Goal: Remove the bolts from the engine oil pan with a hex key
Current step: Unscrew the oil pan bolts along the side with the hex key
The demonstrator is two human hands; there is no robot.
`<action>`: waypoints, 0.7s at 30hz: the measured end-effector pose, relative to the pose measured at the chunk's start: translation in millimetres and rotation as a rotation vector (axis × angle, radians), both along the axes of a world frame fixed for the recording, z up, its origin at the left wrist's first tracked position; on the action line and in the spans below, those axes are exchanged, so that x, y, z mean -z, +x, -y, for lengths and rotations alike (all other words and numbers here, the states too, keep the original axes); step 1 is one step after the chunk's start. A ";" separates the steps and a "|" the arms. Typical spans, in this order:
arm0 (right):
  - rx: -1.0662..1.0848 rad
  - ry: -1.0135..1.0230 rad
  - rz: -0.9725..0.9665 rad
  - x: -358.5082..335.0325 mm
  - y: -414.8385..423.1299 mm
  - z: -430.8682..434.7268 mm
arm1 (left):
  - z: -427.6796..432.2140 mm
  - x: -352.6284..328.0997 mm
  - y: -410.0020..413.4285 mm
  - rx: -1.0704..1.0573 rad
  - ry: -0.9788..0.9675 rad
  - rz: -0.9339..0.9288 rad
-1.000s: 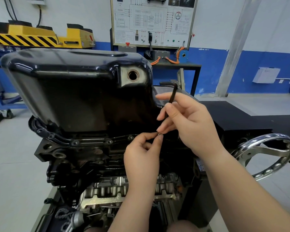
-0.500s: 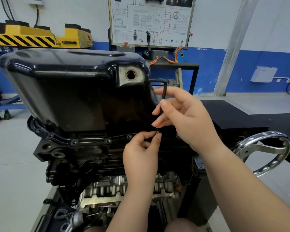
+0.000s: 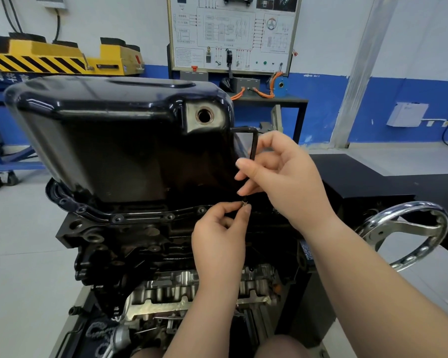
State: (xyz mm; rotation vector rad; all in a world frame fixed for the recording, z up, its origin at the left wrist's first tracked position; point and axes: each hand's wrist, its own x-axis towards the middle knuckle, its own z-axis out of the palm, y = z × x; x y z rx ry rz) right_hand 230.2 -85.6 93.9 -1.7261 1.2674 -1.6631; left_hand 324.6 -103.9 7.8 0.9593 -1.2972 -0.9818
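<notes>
Bright, even indoor light from above; shadows soft. White streak highlights along glossy oil pan (image 3: 119, 140) top edges; its front face dark, detail lost. Glints on chrome handwheel (image 3: 440, 228). Wide-angle bending: pillar (image 3: 360, 73) leans, lower corners stretch. Centre sharp; far wall panel (image 3: 233, 34) print too small to read.

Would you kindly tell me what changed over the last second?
The right hand brought the hex key from a lean to upright, its bend moving left towards the oil pan. The left hand still pinches the bolt under the key's tip; pan unmoved.
</notes>
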 end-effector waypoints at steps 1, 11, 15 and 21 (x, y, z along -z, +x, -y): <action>-0.008 -0.010 -0.017 0.6 -0.1 -0.5 | 0.0 -0.2 0.0 0.002 -0.002 0.000; 0.080 -0.049 -0.014 -2.2 -1.5 -0.2 | -0.8 -0.8 -0.5 -0.008 -0.017 0.016; 0.063 -0.043 0.032 -2.1 -2.6 0.9 | -1.0 -1.1 -1.4 -0.021 -0.015 0.030; -0.021 -0.062 -0.036 1.0 -0.9 -2.0 | -1.6 -1.5 -1.5 -0.021 -0.022 0.043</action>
